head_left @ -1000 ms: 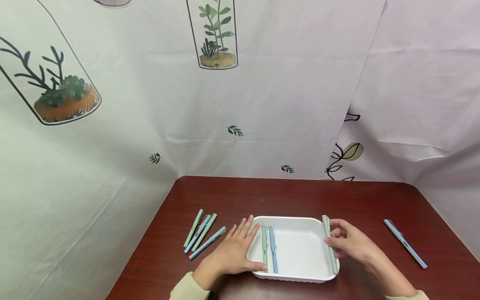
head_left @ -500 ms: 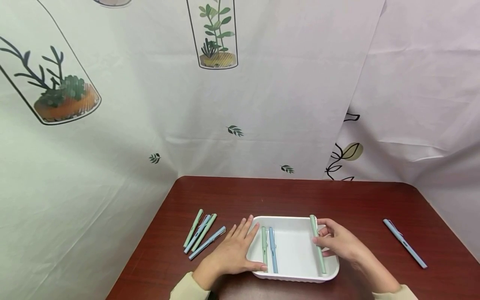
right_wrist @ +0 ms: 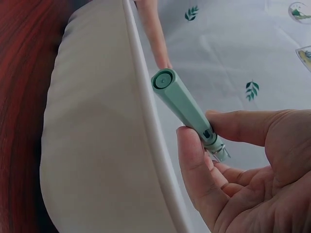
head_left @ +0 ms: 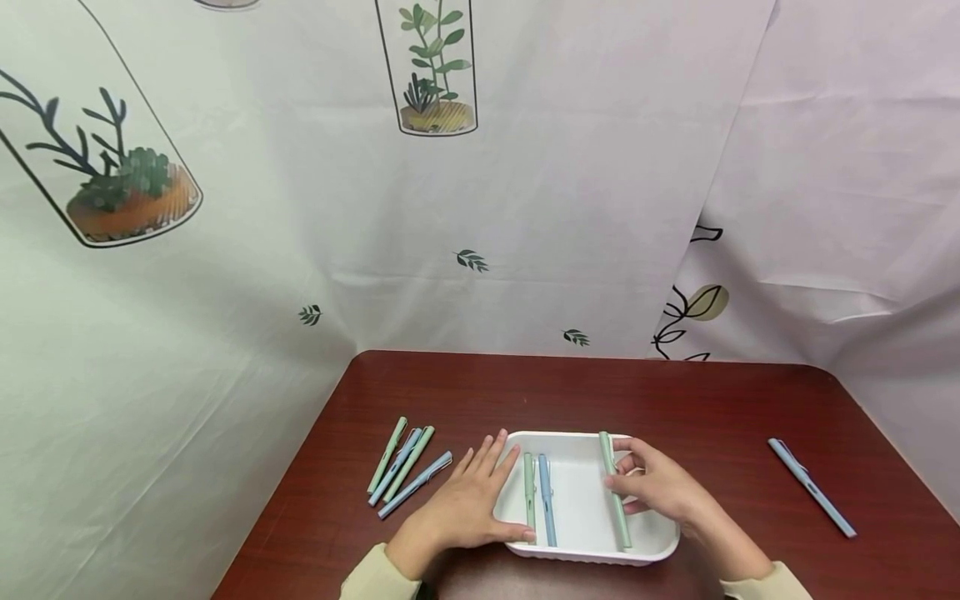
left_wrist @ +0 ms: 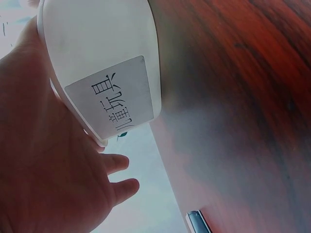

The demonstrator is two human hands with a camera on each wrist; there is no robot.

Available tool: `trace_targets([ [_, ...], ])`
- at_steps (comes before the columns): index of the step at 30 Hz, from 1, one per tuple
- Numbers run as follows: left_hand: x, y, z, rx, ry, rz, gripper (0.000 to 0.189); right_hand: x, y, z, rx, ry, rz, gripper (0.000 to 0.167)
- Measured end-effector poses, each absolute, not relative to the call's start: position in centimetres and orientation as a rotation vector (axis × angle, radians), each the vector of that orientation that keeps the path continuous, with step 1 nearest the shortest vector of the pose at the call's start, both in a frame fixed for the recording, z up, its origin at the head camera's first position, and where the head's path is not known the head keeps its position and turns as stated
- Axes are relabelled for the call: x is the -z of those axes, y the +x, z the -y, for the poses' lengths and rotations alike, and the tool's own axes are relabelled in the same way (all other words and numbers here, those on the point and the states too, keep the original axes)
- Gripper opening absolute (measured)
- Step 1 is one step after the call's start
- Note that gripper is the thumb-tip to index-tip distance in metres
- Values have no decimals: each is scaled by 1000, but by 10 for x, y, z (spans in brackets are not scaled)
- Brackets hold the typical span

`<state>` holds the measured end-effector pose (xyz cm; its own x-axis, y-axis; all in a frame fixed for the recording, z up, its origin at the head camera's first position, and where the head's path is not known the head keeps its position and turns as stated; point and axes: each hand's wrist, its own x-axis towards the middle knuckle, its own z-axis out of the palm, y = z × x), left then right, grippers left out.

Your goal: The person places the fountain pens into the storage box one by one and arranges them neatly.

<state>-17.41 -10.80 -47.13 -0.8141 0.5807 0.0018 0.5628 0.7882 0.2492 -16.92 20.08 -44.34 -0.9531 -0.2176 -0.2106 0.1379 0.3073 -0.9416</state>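
Pen (head_left: 622, 521), pale green, hangs over the white tray (head_left: 577, 500) toward its right edge, clamped by the right hand (head_left: 654, 483), whose thumb hides its middle, while the left hand (head_left: 467, 506), fingers spread, covers much of the left edge.

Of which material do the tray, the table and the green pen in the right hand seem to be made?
Tray: likely plastic; smooth, even white, softly rippled outside.
Table: wood or wood-look laminate; glossy, with reddish grain.
Green pen: probably plastic; low sheen, evenly coloured, with moulded-looking facets.
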Motion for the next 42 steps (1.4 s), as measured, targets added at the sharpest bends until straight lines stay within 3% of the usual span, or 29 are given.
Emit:
trace_targets([
  [42, 468, -173, 108, -365, 937, -2900, 111, 473, -174, -157, 1738, -64, -2231, 58],
])
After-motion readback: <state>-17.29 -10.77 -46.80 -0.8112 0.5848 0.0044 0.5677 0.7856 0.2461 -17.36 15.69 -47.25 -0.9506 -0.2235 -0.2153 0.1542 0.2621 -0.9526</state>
